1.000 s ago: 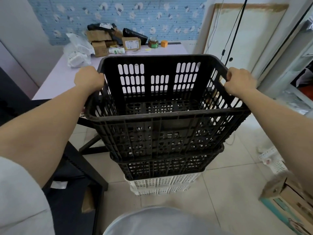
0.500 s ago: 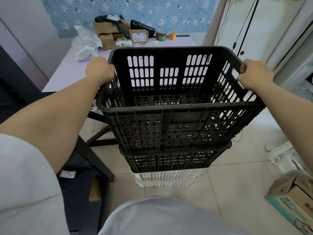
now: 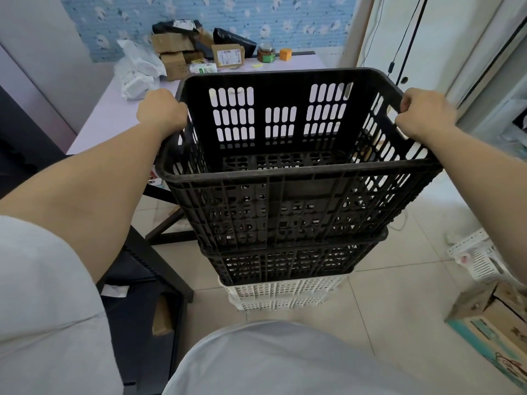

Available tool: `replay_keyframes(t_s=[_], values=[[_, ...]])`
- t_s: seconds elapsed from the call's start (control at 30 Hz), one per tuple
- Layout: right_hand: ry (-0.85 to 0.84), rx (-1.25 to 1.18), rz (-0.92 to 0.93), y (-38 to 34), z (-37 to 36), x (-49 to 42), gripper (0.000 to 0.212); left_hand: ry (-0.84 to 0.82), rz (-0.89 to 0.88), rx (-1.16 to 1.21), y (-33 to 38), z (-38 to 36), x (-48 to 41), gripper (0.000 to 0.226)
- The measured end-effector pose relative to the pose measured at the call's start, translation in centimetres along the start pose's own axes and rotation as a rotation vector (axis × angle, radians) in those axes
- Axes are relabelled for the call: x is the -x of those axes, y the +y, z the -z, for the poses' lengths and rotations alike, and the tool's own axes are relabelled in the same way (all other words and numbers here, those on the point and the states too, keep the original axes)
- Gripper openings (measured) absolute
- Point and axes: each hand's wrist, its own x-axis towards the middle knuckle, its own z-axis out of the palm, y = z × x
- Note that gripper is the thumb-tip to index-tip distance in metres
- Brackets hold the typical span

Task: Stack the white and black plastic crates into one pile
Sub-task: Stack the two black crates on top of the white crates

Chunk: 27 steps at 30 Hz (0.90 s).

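Observation:
A black slotted plastic crate fills the middle of the head view, nested on top of a pile. Under it sits a second black crate, and below that two white crates on the tiled floor. My left hand grips the top crate's left rim. My right hand grips its right rim at the handle slot. The top crate is empty and roughly level.
A pale table behind the pile carries cardboard boxes, bags and a jar. Dark furniture stands at the left. A white basket and a cardboard box lie on the floor at the right.
The top black crate has sunk a little lower onto the pile, both hands staying on its rims. The camera has shifted slightly.

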Motion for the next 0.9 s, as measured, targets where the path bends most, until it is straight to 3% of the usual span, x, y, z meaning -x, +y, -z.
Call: replay_keyframes(t_s=[0.9], values=[[-0.003,-0.012,0.013,0.53,-0.47,-0.37,0.024,0.014,0.028,0.065,-0.1,-0.7,0.46,0.038]])
